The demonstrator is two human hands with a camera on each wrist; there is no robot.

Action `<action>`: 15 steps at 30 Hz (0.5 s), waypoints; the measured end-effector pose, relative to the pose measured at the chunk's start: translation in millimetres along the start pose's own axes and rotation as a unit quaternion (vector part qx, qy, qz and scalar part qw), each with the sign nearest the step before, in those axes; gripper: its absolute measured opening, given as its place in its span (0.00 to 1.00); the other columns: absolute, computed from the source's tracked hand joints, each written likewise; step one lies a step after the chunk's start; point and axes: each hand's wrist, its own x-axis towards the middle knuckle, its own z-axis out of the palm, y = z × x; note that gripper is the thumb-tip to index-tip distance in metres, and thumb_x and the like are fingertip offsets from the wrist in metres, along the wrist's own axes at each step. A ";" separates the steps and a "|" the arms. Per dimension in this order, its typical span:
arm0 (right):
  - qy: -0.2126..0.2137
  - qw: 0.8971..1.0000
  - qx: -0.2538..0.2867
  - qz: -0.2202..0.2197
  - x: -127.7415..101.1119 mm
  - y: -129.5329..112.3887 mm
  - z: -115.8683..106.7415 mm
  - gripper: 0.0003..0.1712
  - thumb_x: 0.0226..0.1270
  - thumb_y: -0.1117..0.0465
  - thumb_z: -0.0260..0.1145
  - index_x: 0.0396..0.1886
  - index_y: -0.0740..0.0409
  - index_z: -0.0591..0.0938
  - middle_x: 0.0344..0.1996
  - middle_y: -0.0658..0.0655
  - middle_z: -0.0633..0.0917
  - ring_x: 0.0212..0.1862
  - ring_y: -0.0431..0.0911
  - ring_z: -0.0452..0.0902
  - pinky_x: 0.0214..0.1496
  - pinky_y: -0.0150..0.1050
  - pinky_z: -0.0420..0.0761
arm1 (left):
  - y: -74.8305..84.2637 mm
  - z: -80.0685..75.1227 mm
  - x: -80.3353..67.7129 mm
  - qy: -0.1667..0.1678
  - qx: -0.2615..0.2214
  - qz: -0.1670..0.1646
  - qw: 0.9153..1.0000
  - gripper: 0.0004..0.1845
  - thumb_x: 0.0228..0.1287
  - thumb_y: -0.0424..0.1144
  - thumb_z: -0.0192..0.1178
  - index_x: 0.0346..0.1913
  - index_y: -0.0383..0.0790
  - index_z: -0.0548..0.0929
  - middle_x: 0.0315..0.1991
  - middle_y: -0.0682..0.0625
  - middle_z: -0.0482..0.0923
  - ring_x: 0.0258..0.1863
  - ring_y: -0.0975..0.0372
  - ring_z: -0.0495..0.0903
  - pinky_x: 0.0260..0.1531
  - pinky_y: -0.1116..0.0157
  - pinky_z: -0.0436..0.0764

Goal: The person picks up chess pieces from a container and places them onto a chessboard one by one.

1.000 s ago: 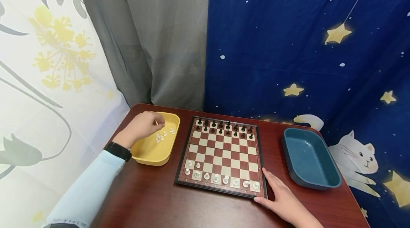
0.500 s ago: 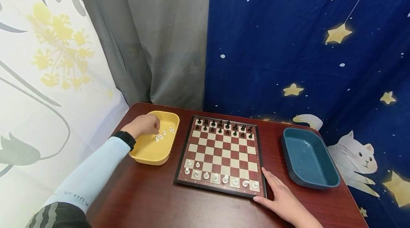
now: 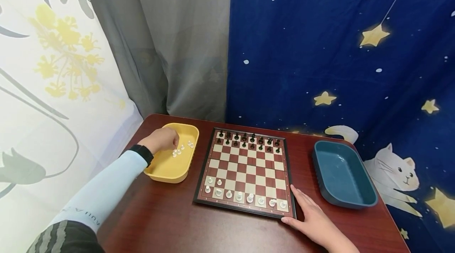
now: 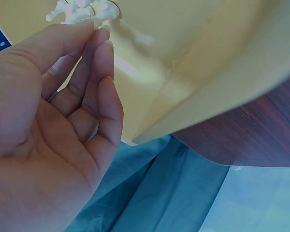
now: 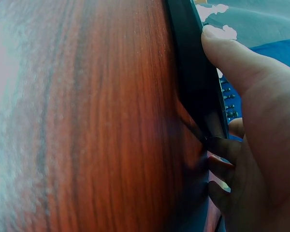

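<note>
My left hand (image 3: 173,141) reaches into a yellow tray (image 3: 167,172) at the table's left. Its thumb and forefinger close on one of the several small white chess pieces (image 3: 181,148) lying there. In the left wrist view the left hand (image 4: 97,25) has its fingertips gathered at the white pieces (image 4: 79,7). A chess board (image 3: 249,166) lies mid-table, with black pieces (image 3: 249,140) on the far rows and white ones (image 3: 245,197) on the near rows. My right hand (image 3: 298,208) lies flat at the board's near right corner. In the right wrist view the right hand (image 5: 232,106) has its thumb on the board's edge (image 5: 193,72).
A dark blue tray (image 3: 321,182) with nothing in it stands to the right of the board. The red-brown table (image 3: 170,221) ends at curtains on the left and a star-patterned blue cloth behind. The table's front edge is near me.
My left hand drew back a little inside the yellow tray, and its fingertips came down onto the white pieces. The right hand has stayed at the board's corner.
</note>
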 end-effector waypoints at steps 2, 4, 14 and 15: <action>0.003 1.000 0.000 -0.003 -0.1 0.2 0.0 0.70 0.63 0.21 0.73 0.90 0.57 0.60 0.82 0.72 0.67 0.81 0.71 0.62 0.74 0.73 0.69 | 0.6 -0.8 -1.1 0.001 0.000 -0.002 1.000 0.13 0.67 0.32 0.74 0.26 0.49 0.86 0.28 0.52 0.77 0.32 0.57 0.75 0.39 0.58 0.76; 0.007 1.000 -0.001 -0.006 -0.1 0.4 0.1 0.69 0.63 0.21 0.73 0.90 0.57 0.60 0.82 0.72 0.68 0.81 0.71 0.62 0.74 0.73 0.70 | 0.7 -1.8 -2.1 0.005 -0.001 -0.003 1.000 0.13 0.68 0.32 0.74 0.26 0.49 0.86 0.28 0.52 0.77 0.32 0.56 0.75 0.39 0.57 0.76; 0.009 1.000 0.003 -0.006 0.2 0.5 0.9 0.69 0.63 0.21 0.73 0.90 0.56 0.60 0.82 0.72 0.67 0.81 0.71 0.62 0.74 0.73 0.69 | -1.7 -10.6 -10.7 0.054 -0.017 0.026 0.998 0.09 0.68 0.32 0.73 0.30 0.46 0.88 0.29 0.52 0.79 0.32 0.55 0.76 0.40 0.56 0.77; 0.010 1.000 0.003 -0.007 0.3 0.7 1.1 0.69 0.63 0.21 0.73 0.90 0.56 0.60 0.82 0.72 0.67 0.81 0.71 0.62 0.74 0.73 0.69 | -0.1 -12.1 -12.5 0.060 -0.018 0.031 0.998 0.08 0.68 0.32 0.74 0.31 0.46 0.88 0.29 0.53 0.79 0.33 0.55 0.76 0.40 0.56 0.77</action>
